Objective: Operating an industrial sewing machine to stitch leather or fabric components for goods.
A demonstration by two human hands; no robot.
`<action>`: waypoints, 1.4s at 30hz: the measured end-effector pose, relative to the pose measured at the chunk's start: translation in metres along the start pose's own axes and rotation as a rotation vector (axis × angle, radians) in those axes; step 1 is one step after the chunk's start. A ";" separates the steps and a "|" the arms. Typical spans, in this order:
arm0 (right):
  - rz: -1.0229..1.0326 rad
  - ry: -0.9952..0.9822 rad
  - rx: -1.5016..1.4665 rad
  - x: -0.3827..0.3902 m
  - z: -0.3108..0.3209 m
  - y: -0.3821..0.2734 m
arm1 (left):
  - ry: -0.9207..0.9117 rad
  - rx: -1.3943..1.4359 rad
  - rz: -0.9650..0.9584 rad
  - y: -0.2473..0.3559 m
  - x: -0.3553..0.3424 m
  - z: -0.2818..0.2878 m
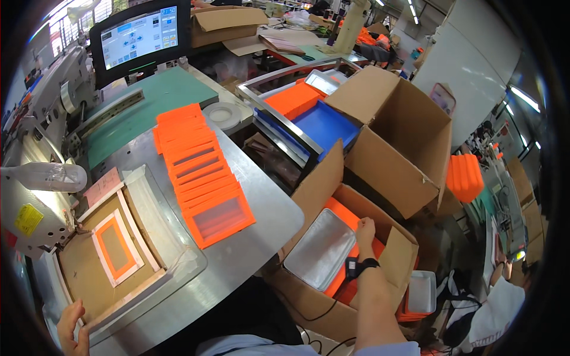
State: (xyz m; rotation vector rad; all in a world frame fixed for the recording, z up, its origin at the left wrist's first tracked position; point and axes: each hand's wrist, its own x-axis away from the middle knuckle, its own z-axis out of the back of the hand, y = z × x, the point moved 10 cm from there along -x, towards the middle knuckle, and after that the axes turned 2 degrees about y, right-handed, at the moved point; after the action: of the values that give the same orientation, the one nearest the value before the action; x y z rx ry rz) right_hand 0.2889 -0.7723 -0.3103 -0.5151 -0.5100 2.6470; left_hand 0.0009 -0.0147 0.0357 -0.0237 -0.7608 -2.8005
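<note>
At the lower left, my left hand [72,325] touches the edge of a tan template board [77,279], fingers bent but apart. On the board, an orange rectangular frame [107,254] lies inside pale strips beside a sewing machine head [27,216]. Overlapping orange pieces with clear windows [219,219] lie on the steel worktop [261,202]. My right hand [365,234] reaches into an open cardboard box [297,293], its fingers closed at the edge of orange pieces [343,209], beside a silver rectangular panel [314,249]; what they grip is unclear.
A larger open box [392,178] stands behind, near a blue tray [320,127] and orange stacks [291,98]. A screen [138,38] and green mat [151,104] are at the upper left. Silver and orange pieces [421,291] sit right of the box. A co-worker's arm [500,273] shows far right.
</note>
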 end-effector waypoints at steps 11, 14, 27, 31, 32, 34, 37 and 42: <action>0.189 -0.115 0.198 0.008 -0.007 -0.030 | 0.014 0.029 -0.031 -0.006 0.005 -0.003; 0.039 -0.136 -0.219 0.004 0.027 -0.046 | 0.020 0.036 -0.010 -0.011 0.008 -0.002; -0.680 -0.879 -2.079 0.037 0.086 -0.114 | 0.070 0.111 -0.440 0.064 -0.027 -0.019; -0.605 -1.068 -2.045 0.065 0.109 -0.210 | 0.016 0.175 -0.610 0.097 -0.039 -0.038; -0.546 -1.163 -2.009 0.073 0.113 -0.234 | 0.016 0.150 -0.653 0.112 -0.040 -0.037; -0.439 -1.310 -1.859 0.088 0.124 -0.278 | 0.065 0.137 -0.701 0.141 -0.039 -0.031; -0.104 -2.134 -1.308 0.143 0.136 -0.372 | 0.255 0.034 -0.789 0.184 -0.018 -0.020; 0.199 -1.624 -0.793 0.192 0.116 -0.423 | 0.411 -0.015 -1.137 0.221 0.038 -0.019</action>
State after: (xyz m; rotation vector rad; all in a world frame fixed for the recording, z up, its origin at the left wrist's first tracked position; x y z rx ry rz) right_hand 0.2057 -0.3576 -0.0867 1.6382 -1.9547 2.3191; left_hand 0.0167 -0.2170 0.1319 1.3216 -0.7869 -3.5681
